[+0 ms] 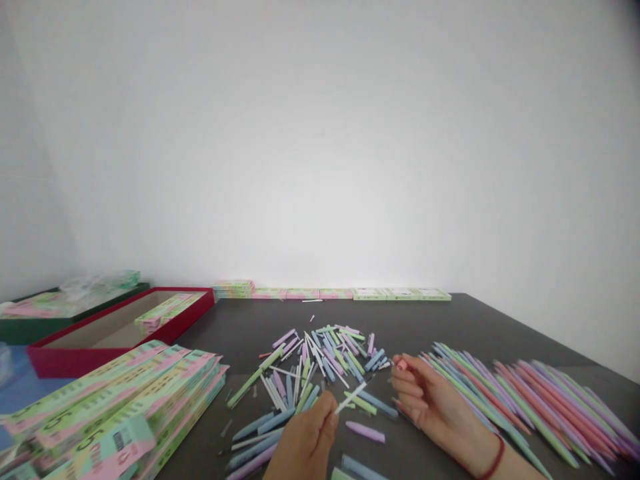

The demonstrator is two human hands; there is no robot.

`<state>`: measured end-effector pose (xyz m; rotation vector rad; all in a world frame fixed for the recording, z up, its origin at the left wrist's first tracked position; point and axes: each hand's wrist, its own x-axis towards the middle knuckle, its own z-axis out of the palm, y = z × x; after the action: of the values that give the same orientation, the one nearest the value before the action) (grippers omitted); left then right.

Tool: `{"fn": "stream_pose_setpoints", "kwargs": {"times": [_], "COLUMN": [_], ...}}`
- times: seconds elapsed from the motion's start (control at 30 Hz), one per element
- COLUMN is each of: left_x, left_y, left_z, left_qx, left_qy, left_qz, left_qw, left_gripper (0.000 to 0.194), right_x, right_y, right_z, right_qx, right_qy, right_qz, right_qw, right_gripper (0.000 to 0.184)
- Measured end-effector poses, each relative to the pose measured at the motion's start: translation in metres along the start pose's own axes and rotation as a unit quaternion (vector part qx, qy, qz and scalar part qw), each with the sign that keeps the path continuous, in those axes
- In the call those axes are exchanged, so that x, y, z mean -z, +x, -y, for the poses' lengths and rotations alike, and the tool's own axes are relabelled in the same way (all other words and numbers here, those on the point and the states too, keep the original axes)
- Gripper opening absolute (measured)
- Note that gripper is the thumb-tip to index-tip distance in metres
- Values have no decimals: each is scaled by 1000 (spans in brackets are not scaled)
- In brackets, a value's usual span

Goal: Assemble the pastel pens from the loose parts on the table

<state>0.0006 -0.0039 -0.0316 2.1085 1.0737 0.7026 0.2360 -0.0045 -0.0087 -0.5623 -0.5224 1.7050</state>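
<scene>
At 10 o'clock sits a red box (pixel 75 362), with stacked pastel paper packs (pixel 115 407) at 8 o'clock. At 6 o'clock, the left hand (pixel 305 443) pinches a white stick (pixel 353 397) shut between its fingers, beside scattered pastel pen parts (pixel 325 360). Then the right hand (pixel 430 400) – fingers curled nearly closed – holds a small pink piece (pixel 401 365), just left of long pastel pens (pixel 530 407) at 3 o'clock.

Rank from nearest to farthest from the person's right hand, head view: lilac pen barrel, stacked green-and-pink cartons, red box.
Right hand:
1. Lilac pen barrel: just left.
2. Stacked green-and-pink cartons: front left.
3. Red box: behind them, far left.
</scene>
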Motion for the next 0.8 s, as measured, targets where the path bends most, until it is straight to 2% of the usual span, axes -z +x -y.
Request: {"fn": "stream_pose_setpoints", "kwargs": {"times": [0.07, 0.13, 0.2, 0.23, 0.27, 0.3, 0.33, 0.4, 0.43, 0.47, 0.5, 0.57, 0.7, 0.8], "left_x": [-1, 0, 2, 2, 3, 3, 4, 4, 4, 4, 5, 6, 10, 13], "left_y": [1, 1, 1, 1, 1, 2, 2, 3, 3, 3, 3, 4, 3, 0], "left_z": [2, 0, -3, -4, -6, -7, -7, -6, -4, -3, -1, 1, 1, 0], "left_qx": [-10, -18, -20, -16, -7, 7, 25, 59, 70, 78, 83, 92, 109, 130], "left_qy": [-18, -27, -10, 13, 44, 81, 123, 210, 246, 273, 291, 307, 317, 312], "left_qz": [-1, 5, 10, 11, 10, 9, 8, 17, 25, 33, 38, 43, 37, 36], "left_qw": [1000, 999, 1000, 1000, 999, 997, 992, 976, 966, 958, 952, 946, 941, 941], "left_gripper": [26, 28, 29, 29, 28, 27, 26, 25, 26, 27, 29, 30, 29, 32], "right_x": [-3, -7, -10, -10, -10, -8, -6, -1, 0, 1, 1, -3, -14, -12], "right_y": [-3, -7, -9, -10, -9, -9, -8, -5, -3, -2, -1, 0, 4, 6], "right_z": [1, 3, 3, 2, 1, -1, -4, -11, -14, -17, -18, -17, -5, 1], "right_qx": [-8, 6, 33, 53, 80, 113, 145, 184, 186, 183, 177, 171, 166, 171], "right_qy": [12, -21, -109, -181, -273, -381, -492, -672, -730, -767, -788, -800, -799, -811], "right_qz": [31, 52, 50, 39, 23, 7, -6, -12, -4, 7, 18, 25, 8, -3], "right_qw": [999, 998, 992, 981, 958, 917, 858, 717, 657, 615, 590, 575, 578, 560], "right_gripper": [19, 20, 24, 26, 27, 27, 25, 15, 12, 11, 11, 13, 20, 23]}}
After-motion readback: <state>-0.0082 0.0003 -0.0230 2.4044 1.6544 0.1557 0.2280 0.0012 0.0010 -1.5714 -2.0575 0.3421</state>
